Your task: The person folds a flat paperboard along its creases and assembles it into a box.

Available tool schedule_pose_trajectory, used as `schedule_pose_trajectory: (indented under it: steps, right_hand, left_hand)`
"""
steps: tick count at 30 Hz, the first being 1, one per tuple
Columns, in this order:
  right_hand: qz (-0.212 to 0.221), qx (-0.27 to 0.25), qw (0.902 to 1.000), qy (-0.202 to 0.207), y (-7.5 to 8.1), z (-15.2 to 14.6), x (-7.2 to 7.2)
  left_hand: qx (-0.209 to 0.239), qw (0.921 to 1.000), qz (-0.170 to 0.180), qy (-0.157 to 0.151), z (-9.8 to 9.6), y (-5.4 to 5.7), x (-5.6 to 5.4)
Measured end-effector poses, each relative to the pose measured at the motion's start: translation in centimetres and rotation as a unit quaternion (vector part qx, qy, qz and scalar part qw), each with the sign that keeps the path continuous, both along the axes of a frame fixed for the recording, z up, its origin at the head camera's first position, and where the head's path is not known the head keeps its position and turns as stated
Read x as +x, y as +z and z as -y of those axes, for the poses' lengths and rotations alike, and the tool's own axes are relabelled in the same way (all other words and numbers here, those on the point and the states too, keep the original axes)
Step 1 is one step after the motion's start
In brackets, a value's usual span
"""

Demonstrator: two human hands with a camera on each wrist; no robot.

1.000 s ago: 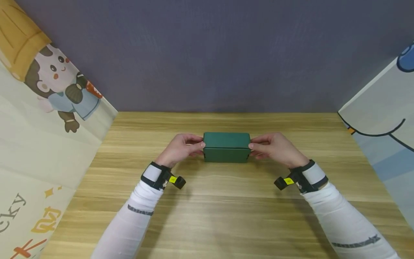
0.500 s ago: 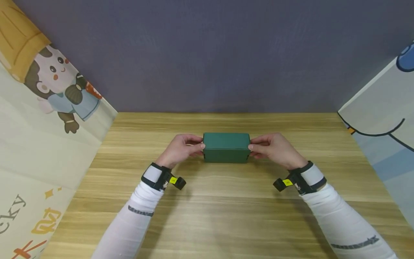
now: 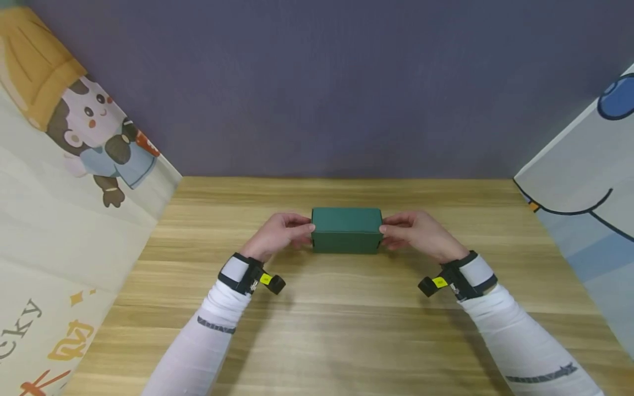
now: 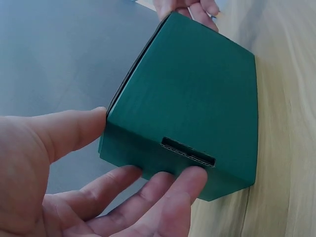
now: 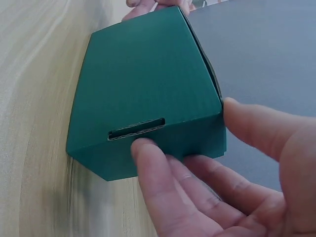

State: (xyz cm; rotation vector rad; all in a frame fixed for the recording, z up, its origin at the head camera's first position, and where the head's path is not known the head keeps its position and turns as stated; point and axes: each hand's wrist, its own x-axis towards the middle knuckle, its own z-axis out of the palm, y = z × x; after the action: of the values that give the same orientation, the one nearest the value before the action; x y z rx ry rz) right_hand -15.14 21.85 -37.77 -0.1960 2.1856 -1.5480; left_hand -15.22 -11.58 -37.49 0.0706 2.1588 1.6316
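A small dark green cardboard box (image 3: 346,220) with its lid down appears to rest on the wooden table, its long side facing me. My left hand (image 3: 279,235) holds the box's left end, thumb at the lid's edge and fingers against the end face. At the right end, my right hand (image 3: 416,235) holds it in a mirrored way. The left wrist view shows a narrow slot (image 4: 188,151) at the edge of that end, above the fingertips. A similar slot (image 5: 136,129) shows in the right wrist view. What is inside the box is hidden.
The wood-grain table (image 3: 342,330) stretches out in front of and beside the box. Behind it rises a plain dark blue-grey wall (image 3: 346,88). Cartoon-printed panels (image 3: 44,220) border the table on the left and right.
The head view has tilted slightly, so box, hands and table edge sit a little lower in it. Both hands keep their places at the box's ends.
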Motion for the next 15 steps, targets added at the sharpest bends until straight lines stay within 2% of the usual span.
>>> schedule_pose_trajectory:
  steps: [7,15]
  right_hand:
    - [0.000,-0.012,0.9998,-0.016,0.3,0.5,0.6]
    - [-0.047,0.019,0.9962,-0.071,1.6,1.4,1.1]
  left_hand:
    - [0.012,0.9999,0.007,0.009,-0.1,0.3,0.6]
    - [0.027,0.9971,-0.041,0.058,-0.6,1.5,1.1]
